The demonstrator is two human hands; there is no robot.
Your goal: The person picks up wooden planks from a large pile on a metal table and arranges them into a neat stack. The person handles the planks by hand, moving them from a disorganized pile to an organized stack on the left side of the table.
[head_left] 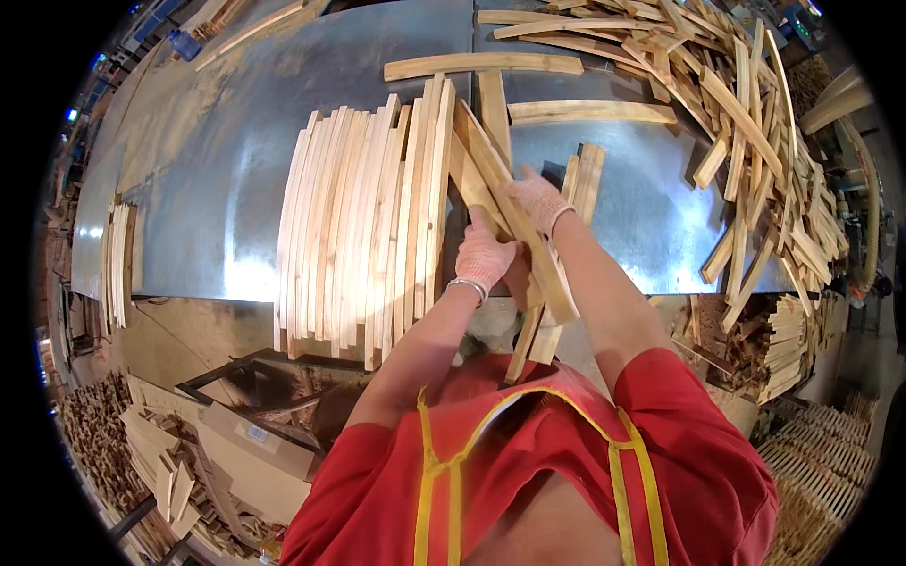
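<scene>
Two gloved hands are close together at the table's front edge, among several pale wooden strips. My right hand (540, 200) is closed around a wooden strip (545, 274) that slants from the far left down toward my body. Beside it, my left hand (486, 255) wraps a second wooden strip (469, 179), partly covered by the first; its fingers are partly hidden. Just left of that hand lies a row of wooden strips (349, 226), packed side by side, their near ends past the table edge. Several loose strips (587, 179) lie beneath and beside my right forearm.
A heap of loose wooden strips (755, 123) covers the metal table's (189, 189) right side. Single strips (481, 66) lie at the back. A small bundle (118, 255) sits at the far left edge, with a blue bottle (185, 44) beyond. Below stands a cardboard box (255, 439).
</scene>
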